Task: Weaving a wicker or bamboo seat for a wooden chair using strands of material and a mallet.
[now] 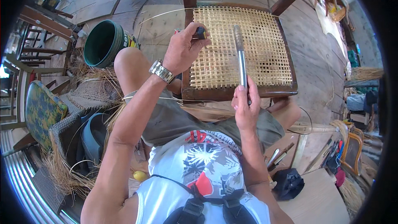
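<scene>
A seat frame of dark wood (244, 94) with a woven cane panel (248, 68) lies in front of me. Over the panel's left edge, my left hand (184, 46) is closed around a short tool handle (201, 32), dark with a trace of yellow; its working end is hidden. My right hand (246, 107) grips the lower end of a long metal bar-like tool (241, 60). Its shaft is shiny near the hand and brownish at the far end, reaching over the cane. What kind of tool it is cannot be made out.
A dark green bucket (103, 43) stands at the left. Below it are loose cane strands (66, 170) and a camouflage-patterned cushion (43, 108). A black cap (289, 183) and several hand tools (278, 157) lie at the lower right. A loose strand (166, 13) sticks out beyond the frame's far left corner.
</scene>
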### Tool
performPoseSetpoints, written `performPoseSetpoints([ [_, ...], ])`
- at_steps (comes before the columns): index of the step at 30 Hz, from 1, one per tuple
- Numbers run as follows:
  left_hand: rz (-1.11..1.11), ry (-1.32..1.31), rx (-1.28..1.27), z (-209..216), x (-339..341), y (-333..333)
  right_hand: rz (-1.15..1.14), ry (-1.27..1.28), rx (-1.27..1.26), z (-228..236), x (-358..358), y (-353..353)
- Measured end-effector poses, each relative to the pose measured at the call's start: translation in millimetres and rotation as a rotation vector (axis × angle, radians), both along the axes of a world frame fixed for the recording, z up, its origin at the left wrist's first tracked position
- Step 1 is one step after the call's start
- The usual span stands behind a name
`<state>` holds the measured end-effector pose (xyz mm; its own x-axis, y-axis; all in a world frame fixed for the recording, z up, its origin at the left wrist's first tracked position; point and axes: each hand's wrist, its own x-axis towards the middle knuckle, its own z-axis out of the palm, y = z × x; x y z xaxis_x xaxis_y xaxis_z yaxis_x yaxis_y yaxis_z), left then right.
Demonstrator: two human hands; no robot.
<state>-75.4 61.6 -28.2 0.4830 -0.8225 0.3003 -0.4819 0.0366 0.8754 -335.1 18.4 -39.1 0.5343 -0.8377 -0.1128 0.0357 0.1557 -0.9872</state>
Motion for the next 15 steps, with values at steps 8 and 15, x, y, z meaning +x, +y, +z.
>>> performPoseSetpoints([
  [8,0.074,-0.037,-0.074,11.5,9.9,-2.5,0.08,-0.003,0.04,3.6,-11.5,-6.2],
  [15,-0.017,-0.054,-0.007,4.2,16.1,-7.8,0.315,0.137,-0.058,-3.7,-6.8,-22.4],
])
